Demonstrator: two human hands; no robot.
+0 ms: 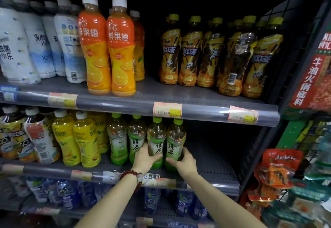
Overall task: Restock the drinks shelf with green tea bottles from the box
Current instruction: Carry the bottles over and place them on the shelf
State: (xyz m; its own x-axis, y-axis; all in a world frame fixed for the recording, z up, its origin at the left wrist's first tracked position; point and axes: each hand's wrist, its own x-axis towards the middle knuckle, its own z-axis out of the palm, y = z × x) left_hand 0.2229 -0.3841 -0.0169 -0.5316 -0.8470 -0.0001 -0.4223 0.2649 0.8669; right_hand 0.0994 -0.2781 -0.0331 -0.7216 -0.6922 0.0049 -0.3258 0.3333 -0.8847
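Observation:
Several green tea bottles with green caps stand in a row on the middle shelf. My left hand is wrapped around the lower part of one green tea bottle. Beside it, my right hand grips the rightmost green tea bottle. Both held bottles are upright, with their bases at the shelf surface. Two more green tea bottles stand to the left of my hands. The box is out of sight.
Bare shelf stretches right of the held bottles to the dark mesh side panel. Yellow drink bottles stand left of the tea. Orange juice and iced tea bottles fill the shelf above; water bottles below. Snack packets hang at right.

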